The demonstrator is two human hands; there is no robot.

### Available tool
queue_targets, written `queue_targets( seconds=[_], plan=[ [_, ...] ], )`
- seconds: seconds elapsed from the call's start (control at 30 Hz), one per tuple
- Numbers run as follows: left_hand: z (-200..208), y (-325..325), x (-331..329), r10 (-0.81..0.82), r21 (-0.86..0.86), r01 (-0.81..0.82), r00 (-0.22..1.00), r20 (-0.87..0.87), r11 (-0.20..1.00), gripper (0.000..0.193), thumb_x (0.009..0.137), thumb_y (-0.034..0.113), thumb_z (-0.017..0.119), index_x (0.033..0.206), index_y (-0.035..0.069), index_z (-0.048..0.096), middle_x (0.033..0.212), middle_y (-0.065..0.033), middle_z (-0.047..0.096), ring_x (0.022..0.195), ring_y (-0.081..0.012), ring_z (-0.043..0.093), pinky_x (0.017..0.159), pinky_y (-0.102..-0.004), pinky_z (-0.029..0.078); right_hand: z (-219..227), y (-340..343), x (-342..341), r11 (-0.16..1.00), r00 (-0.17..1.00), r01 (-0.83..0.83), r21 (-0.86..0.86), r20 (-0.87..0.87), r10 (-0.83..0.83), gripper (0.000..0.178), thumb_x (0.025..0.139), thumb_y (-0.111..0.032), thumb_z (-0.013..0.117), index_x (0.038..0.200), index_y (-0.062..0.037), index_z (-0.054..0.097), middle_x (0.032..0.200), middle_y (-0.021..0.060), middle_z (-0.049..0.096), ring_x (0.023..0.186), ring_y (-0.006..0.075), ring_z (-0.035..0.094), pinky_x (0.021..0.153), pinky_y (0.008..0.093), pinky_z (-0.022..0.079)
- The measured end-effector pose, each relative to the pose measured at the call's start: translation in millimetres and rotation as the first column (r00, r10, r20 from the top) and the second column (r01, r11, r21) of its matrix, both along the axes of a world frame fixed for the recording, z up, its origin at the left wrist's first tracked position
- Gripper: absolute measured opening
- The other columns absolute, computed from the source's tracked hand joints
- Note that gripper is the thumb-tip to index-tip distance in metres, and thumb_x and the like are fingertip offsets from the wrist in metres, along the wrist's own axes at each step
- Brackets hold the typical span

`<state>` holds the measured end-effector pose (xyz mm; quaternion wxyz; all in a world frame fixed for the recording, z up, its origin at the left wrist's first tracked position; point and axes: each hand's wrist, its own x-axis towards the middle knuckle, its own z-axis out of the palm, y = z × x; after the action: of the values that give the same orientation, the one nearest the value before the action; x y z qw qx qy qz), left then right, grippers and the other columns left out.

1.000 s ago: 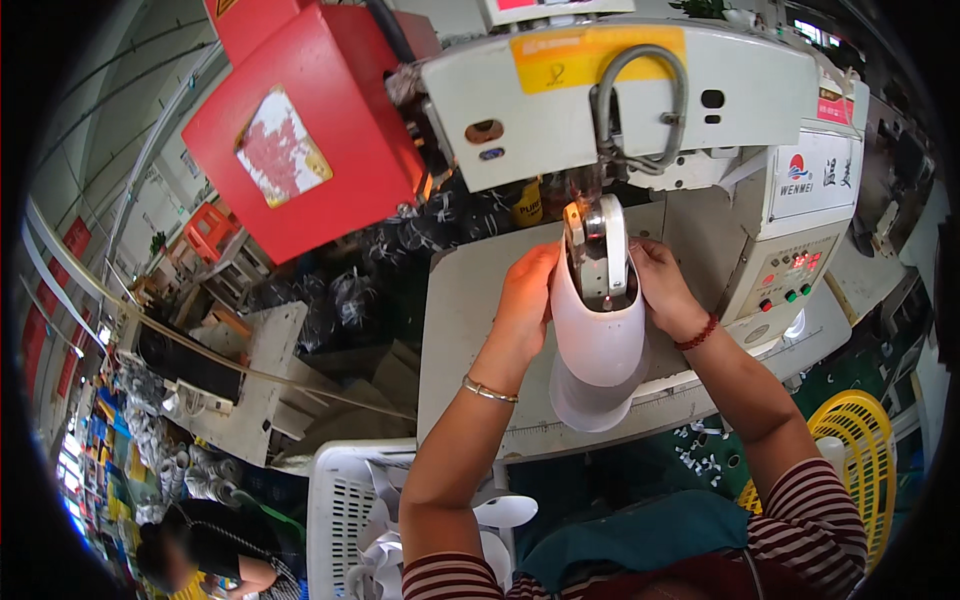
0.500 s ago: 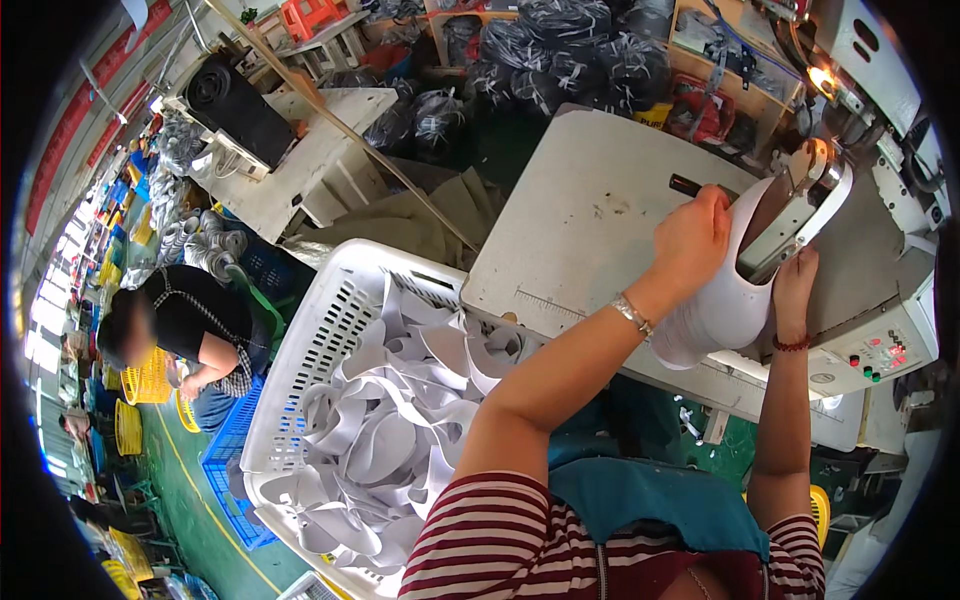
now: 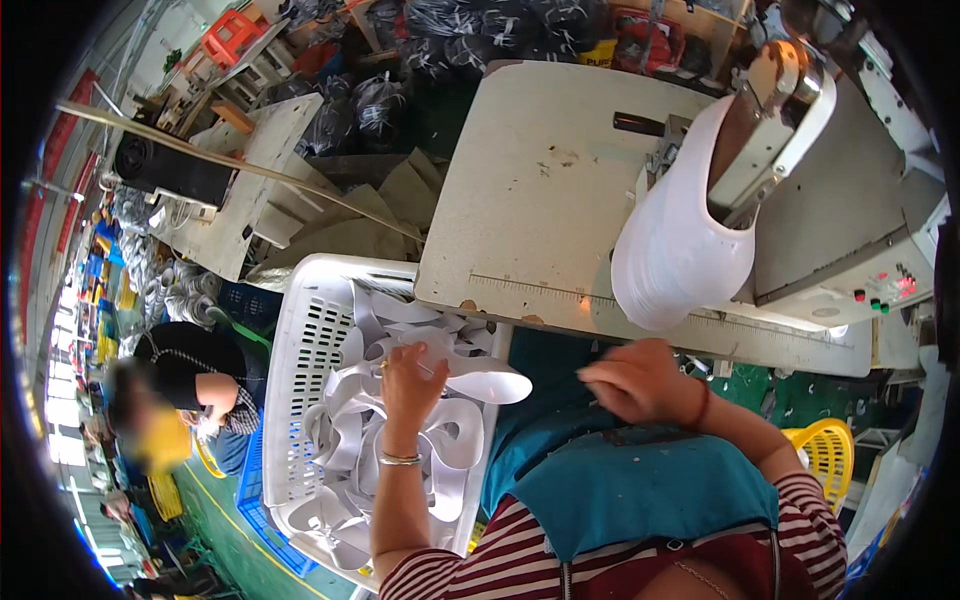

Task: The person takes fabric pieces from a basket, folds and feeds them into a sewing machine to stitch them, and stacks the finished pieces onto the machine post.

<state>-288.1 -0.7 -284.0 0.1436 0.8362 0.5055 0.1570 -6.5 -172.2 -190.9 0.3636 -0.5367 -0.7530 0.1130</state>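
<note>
My left hand [image 3: 410,385] is in the white basket [image 3: 345,270], its fingers closed on a white curved piece [image 3: 488,380], a soft band with a rounded end. Around it lie many similar white curved pieces [image 3: 455,435]. My right hand [image 3: 645,382] is off the machine, over my lap near the table's front edge, fingers curled together with nothing visible in them. A nested stack of white pieces [image 3: 680,255] hangs over the narrow arm of the sewing machine [image 3: 755,135], touched by neither hand.
The machine's pale worktable [image 3: 540,190] has a ruler strip along its front edge. A control box [image 3: 850,275] is at its right. A yellow basket [image 3: 828,460] stands at lower right. Black bags [image 3: 380,105] are piled behind. Another person [image 3: 205,375] works at far left.
Both hands have left the white stack on the machine arm. My left hand has moved down and left into the basket and taken hold of a piece; my right has come back toward my body.
</note>
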Motion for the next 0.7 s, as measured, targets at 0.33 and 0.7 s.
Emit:
queue_targets(
  seconds=[0.33,0.7],
  plan=[
    [33,-60,29,-0.225,0.392,0.124,0.948,0.223,0.912,0.028,0.057,-0.006,0.058,0.077,0.012,0.065,0.089,-0.0020,0.058,0.088,-0.0226,0.052,0.077,-0.0349,0.035,-47,59,-65,0.995,0.941,-0.053,-0.080,-0.338,0.023,0.047,0.073,-0.004,0.062,0.117,-0.0071,0.046,0.110,0.0123,0.050,0.079,0.0251,0.057,0.068,0.0333,0.048],
    [40,-74,7,-0.274,0.281,0.191,0.916,0.292,0.940,0.020,0.065,0.000,0.057,0.082,0.009,0.063,0.088,-0.0043,0.059,0.088,-0.0241,0.051,0.081,-0.0352,0.034,-82,86,-81,0.985,0.988,-0.153,0.080,0.040,0.150,0.016,0.072,-0.013,0.062,0.085,-0.0077,0.053,0.092,0.0065,0.049,0.077,0.0223,0.055,0.062,0.0343,0.046]
  ],
)
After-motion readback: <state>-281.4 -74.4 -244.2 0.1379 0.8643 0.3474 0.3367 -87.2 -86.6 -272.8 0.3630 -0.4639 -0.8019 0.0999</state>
